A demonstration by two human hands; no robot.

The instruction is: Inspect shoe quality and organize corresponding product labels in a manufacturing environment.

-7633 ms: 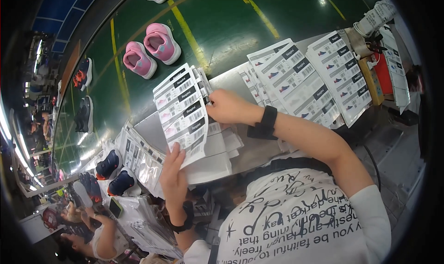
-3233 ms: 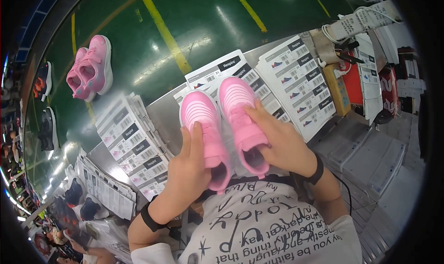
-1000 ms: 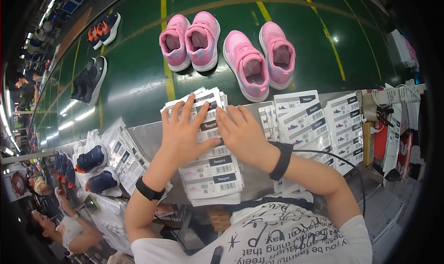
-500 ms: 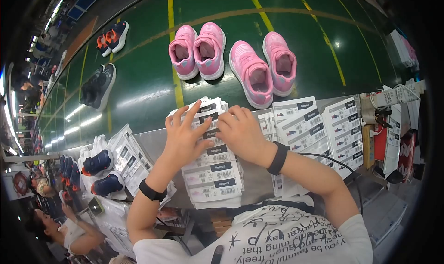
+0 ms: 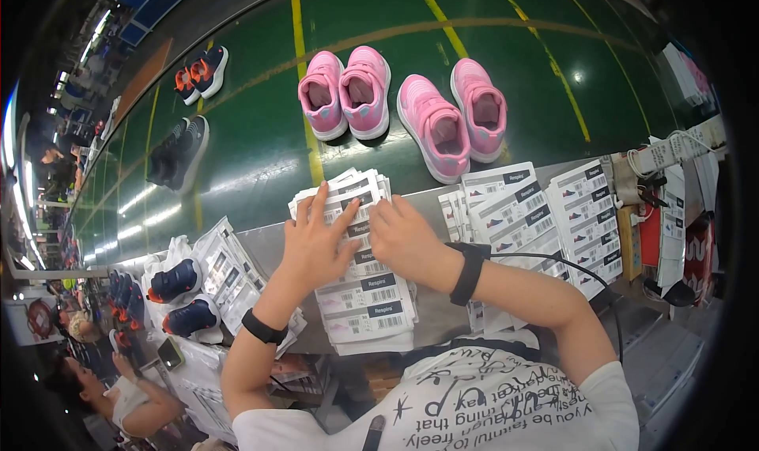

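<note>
A stack of white label sheets, printed with pink shoes and barcodes, lies on the grey metal ledge in front of me. My left hand rests over its left and middle part, fingers spread on the top sheet. At the stack's right edge, my right hand is closed, its bunched fingertips pinching at the label sheet; the exact grip is partly hidden. Just beyond the stack, a pair of pink shoes stands on the green belt. Another pink pair stands to its right.
More label sheets lie right of my hands, beside a further stack. A black cable passes over them. Dark shoes and navy-orange shoes stand on the belt. Navy shoes lie left, near a co-worker.
My right hand's fingers have curled in more tightly at the sheet's edge. My left hand stays spread on the stack. The whole view has shifted slightly.
</note>
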